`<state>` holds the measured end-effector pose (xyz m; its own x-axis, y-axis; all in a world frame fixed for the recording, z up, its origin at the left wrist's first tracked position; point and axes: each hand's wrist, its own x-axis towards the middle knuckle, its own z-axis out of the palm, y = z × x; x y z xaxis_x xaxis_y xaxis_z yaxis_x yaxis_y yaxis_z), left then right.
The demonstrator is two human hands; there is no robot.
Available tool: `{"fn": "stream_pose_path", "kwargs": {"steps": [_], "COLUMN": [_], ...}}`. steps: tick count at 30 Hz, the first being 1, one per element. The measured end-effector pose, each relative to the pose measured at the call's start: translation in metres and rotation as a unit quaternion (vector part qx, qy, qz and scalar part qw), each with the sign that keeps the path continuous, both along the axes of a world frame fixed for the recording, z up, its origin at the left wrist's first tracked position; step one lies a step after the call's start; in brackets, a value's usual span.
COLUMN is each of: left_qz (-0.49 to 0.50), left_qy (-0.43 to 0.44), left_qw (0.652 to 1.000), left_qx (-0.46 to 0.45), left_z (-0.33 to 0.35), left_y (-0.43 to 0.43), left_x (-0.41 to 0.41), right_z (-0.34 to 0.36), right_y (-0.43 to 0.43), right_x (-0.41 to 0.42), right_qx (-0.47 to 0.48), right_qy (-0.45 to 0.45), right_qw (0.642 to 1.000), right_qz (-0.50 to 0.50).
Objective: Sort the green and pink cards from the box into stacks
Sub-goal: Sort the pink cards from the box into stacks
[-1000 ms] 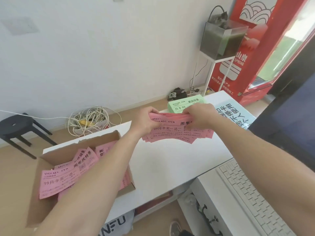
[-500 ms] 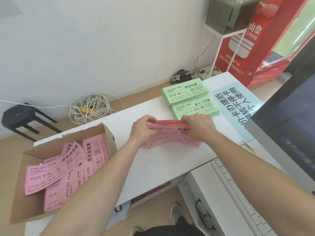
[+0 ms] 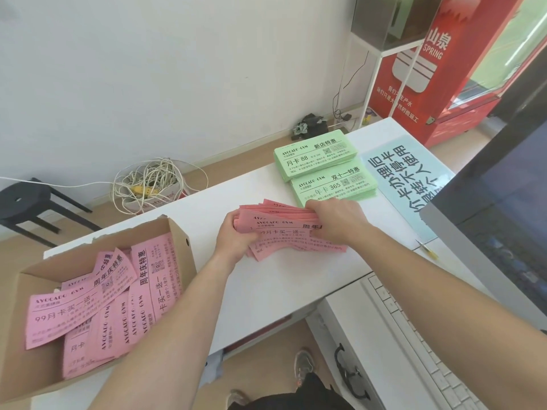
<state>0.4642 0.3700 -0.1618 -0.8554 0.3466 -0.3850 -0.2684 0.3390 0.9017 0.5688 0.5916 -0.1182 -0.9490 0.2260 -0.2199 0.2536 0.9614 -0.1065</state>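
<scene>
A bundle of pink cards point(image 3: 281, 229) rests with its lower edge on the white table point(image 3: 281, 285). My left hand point(image 3: 235, 239) grips its left end and my right hand point(image 3: 337, 220) grips its right end. Two neat stacks of green cards lie just behind: the far green stack point(image 3: 313, 156) and the near green stack point(image 3: 334, 184), which sits right beside my right hand. At the left, an open cardboard box point(image 3: 180, 247) holds several loose pink cards point(image 3: 97, 309) lying at mixed angles.
A pale blue printed sheet point(image 3: 411, 179) lies right of the green stacks. A dark monitor point(image 3: 497, 220) and a white keyboard point(image 3: 414, 344) fill the right side. A yellow-tipped pen point(image 3: 426, 250) lies near the monitor. A black stool point(image 3: 26, 202) and coiled cables point(image 3: 148, 184) are on the floor behind.
Both hands have lowered the pink bundle from mid-air down onto the table in front of the green stacks. My view has tilted downward, showing more of the box.
</scene>
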Motion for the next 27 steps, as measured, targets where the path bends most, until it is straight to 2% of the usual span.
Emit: {"fn": "stream_pose_path", "kwargs": {"steps": [6, 16, 20, 24, 27], "left_qz": [-0.046, -0.145, -0.144, -0.137, -0.125], "left_qy": [-0.014, -0.027, -0.034, -0.024, -0.027], "left_qw": [0.999, 0.988, 0.989, 0.990, 0.991], "left_qx": [0.008, 0.034, 0.029, 0.028, 0.032], "left_z": [-0.010, -0.017, -0.019, -0.020, -0.022], "left_y": [0.004, 0.004, 0.005, 0.004, 0.003], "left_x": [-0.002, -0.022, -0.024, -0.020, -0.016], "right_z": [-0.007, -0.007, -0.008, -0.006, -0.011], "right_y": [0.001, 0.014, 0.019, 0.028, 0.039], "right_x": [0.004, 0.007, 0.008, 0.020, 0.044], "right_qx": [-0.016, -0.063, -0.084, -0.084, -0.192], "right_qy": [-0.062, -0.043, -0.040, -0.037, 0.003], "right_qw": [0.998, 0.997, 0.996, 0.993, 0.963], "right_qz": [0.020, 0.014, 0.004, -0.076, -0.188]}}
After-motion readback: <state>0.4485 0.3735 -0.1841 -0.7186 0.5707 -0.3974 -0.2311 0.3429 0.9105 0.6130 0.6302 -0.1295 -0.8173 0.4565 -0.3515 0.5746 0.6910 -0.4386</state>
